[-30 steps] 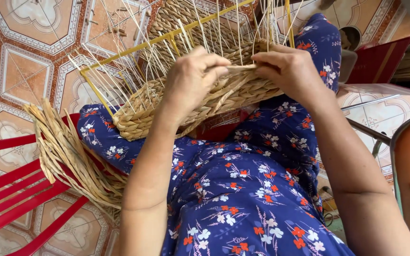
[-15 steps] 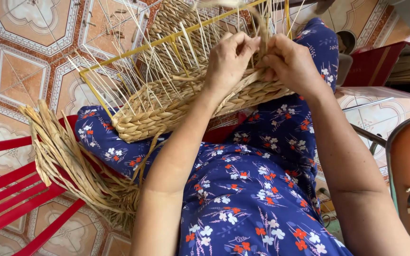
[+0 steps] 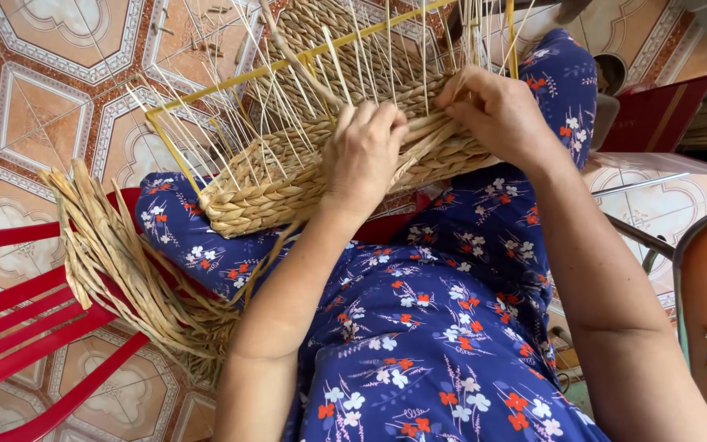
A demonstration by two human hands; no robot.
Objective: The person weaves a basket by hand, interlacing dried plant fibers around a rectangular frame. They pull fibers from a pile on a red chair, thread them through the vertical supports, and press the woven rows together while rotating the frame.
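A half-woven straw basket [image 3: 263,184] rests on my lap, built on a yellow wire frame [image 3: 231,82] with thin pale upright stakes sticking out of it. My left hand [image 3: 363,151] is closed on a straw strand at the basket's near wall. Against the wall's upper right edge, my right hand [image 3: 497,110] pinches the weave between the stakes. I wear a blue dress with a flower print [image 3: 427,311].
A bundle of loose dried straw [image 3: 116,262] hangs off my left knee over a red plastic chair [image 3: 34,327]. The floor has orange patterned tiles [image 3: 34,74]. A red object [image 3: 656,115] and a metal frame [image 3: 656,245] stand at the right.
Both hands have shifted along the basket's near wall, and the left hand has turned and dropped lower on the weave. The basket has tilted slightly.
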